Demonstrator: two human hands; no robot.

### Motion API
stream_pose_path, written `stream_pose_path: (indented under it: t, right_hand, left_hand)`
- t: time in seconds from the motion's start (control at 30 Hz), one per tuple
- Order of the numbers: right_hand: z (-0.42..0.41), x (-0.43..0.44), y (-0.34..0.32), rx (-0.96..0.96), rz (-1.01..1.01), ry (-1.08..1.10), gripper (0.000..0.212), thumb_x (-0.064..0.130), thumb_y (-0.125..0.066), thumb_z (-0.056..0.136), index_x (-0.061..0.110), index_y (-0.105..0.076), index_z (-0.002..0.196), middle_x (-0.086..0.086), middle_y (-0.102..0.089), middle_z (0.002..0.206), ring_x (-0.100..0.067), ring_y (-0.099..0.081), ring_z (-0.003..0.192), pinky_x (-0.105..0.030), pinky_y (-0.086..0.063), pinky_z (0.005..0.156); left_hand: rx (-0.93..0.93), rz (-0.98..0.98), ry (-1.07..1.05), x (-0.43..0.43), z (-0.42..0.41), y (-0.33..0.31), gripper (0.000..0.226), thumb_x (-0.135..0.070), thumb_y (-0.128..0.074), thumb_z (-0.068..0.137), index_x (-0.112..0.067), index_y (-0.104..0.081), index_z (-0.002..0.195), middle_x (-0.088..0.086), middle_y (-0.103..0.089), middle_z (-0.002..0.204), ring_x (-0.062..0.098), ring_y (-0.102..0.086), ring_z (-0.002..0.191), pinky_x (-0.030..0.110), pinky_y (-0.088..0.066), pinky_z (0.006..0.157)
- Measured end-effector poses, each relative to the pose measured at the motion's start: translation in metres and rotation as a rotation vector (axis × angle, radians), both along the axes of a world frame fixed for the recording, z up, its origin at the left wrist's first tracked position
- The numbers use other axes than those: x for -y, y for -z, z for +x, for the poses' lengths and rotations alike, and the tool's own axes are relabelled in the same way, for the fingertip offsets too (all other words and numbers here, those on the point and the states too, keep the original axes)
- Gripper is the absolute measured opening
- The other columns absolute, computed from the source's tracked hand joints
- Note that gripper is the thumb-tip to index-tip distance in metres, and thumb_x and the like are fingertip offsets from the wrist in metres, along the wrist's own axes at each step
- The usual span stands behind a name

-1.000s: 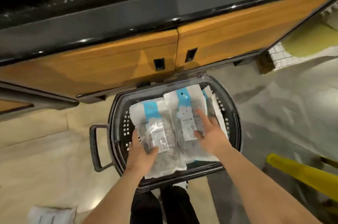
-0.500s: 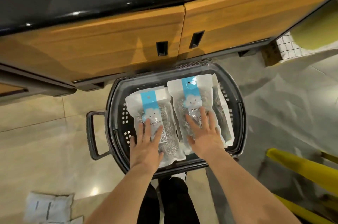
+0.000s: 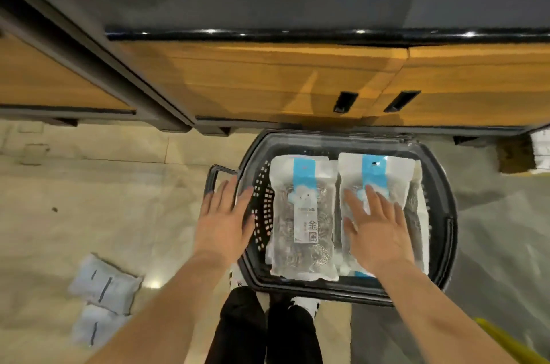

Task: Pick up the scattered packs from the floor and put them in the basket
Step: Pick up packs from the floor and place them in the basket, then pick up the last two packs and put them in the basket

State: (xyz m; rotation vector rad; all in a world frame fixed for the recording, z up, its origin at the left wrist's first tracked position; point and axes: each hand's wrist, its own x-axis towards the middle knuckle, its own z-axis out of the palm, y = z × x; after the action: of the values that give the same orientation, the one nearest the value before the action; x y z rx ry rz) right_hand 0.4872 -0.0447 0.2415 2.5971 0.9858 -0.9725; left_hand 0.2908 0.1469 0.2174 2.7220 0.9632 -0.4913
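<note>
Dark perforated plastic basket (image 3: 312, 289) at centre right of the frame, standing on pale floor tiles just below wood-fronted cabinet doors (image 3: 268, 81). Inside, flat and side by side: left pack (image 3: 303, 215) and right pack (image 3: 384, 173), clear pouches with a blue strip at the top and grey metallic contents. Edge of a third pack (image 3: 416, 203) showing beyond the right one.

Open and empty, left hand (image 3: 223, 223), fingers straight and spread, over the basket's left rim beside its side handle (image 3: 212, 173); touching the rim or not, cannot tell. Likewise open, right hand (image 3: 378, 232), fingers splayed flat over the lower half of the right pack, gripping nothing; pressing it or just above it, unclear.

At lower left of the frame, two pale floor packs (image 3: 104, 286) on the tiles, one just below the other, well apart from the basket. Black trouser legs (image 3: 244, 328) and white shoes (image 3: 303, 301) at bottom centre, by the basket's near rim. Yellow bar (image 3: 506, 343) in the lower right corner.
</note>
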Motion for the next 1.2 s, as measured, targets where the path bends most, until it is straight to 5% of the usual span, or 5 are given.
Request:
stream_pose_path:
  t: [0.23, 0.33, 0.6, 0.8, 1.2]
  right_hand:
    - [-0.039, -0.076, -0.038, 0.127, 0.331, -0.243, 0.051, 0.038, -0.032, 0.097, 0.025, -0.041, 0.146, -0.018, -0.044, 0.146, -0.037, -0.043, 0.130, -0.050, -0.025, 0.113]
    - [-0.071, -0.119, -0.047, 0.127, 0.444, -0.353, 0.053, 0.036, -0.034, 0.091, 0.019, -0.053, 0.137, -0.023, -0.056, 0.130, -0.035, -0.042, 0.117, -0.047, -0.024, 0.105]
    - [-0.214, -0.252, -0.040, -0.024, 0.454, -0.676, 0.046, 0.036, -0.036, 0.097, 0.020, -0.047, 0.139, -0.018, -0.053, 0.129, -0.037, -0.048, 0.115, -0.054, -0.043, 0.099]
    - [-0.349, -0.343, 0.001, -0.076, 0.380, -0.827, 0.058, 0.032, -0.058, 0.090, 0.021, -0.041, 0.145, -0.018, -0.056, 0.130, -0.036, -0.052, 0.118, -0.051, -0.041, 0.104]
    - [-0.567, -0.416, 0.152, -0.417, 0.038, -0.831, 0.064, 0.034, -0.039, 0.099, 0.031, -0.009, 0.155, -0.013, -0.034, 0.150, -0.031, -0.039, 0.132, -0.042, -0.036, 0.108]
  left_hand:
    - [-0.094, 0.068, -0.585, -0.061, -0.165, -0.037, 0.067, -0.050, -0.021, 0.090, -0.017, -0.040, 0.145, 0.014, -0.030, 0.156, 0.037, -0.034, 0.139, 0.050, -0.026, 0.114]
    - [-0.201, 0.037, -0.775, -0.068, -0.241, -0.035, 0.060, -0.046, -0.035, 0.095, -0.019, -0.035, 0.148, 0.012, -0.024, 0.158, 0.035, -0.029, 0.141, 0.047, -0.025, 0.114]
    - [-0.485, -0.156, -1.042, -0.070, -0.405, -0.006, 0.066, -0.051, -0.035, 0.095, -0.024, -0.014, 0.152, 0.008, -0.016, 0.160, 0.027, -0.027, 0.144, 0.039, -0.031, 0.113]
    - [-0.383, -0.390, -1.336, -0.089, -0.497, 0.023, 0.065, -0.045, -0.043, 0.094, -0.024, -0.019, 0.151, 0.005, -0.019, 0.159, 0.027, -0.030, 0.141, 0.040, -0.032, 0.111]
    - [-0.051, -0.600, -1.859, -0.086, -0.603, 0.139, 0.066, -0.042, -0.050, 0.093, -0.021, -0.023, 0.150, 0.008, -0.026, 0.153, 0.031, -0.040, 0.133, 0.041, -0.040, 0.103]
